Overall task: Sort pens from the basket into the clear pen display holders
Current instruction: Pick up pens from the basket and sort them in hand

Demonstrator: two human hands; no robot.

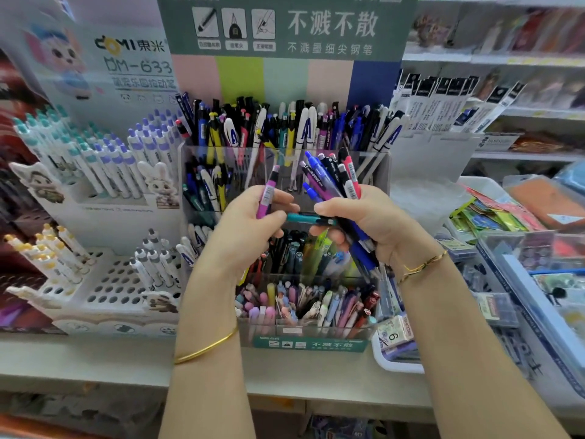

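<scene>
Left hand (250,223) is gripping a purple pen (267,193), right hand (357,223) clutching a pen bundle (332,175), before pen-crammed clear tiered holders (285,329).

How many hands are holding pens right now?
2. The left hand pinches one purple pen; the right hand grips a bundle of pens. A teal pen spans both.

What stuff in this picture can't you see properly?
All in the head view:
- Teal pen: ends hidden inside the left hand and right hand.
- Bundle of pens: middles wrapped by the right hand.
- Clear holder's middle row: partly behind both hands.
- White basket: mostly behind the right forearm.
- Print on the purple pen: too small.
</scene>
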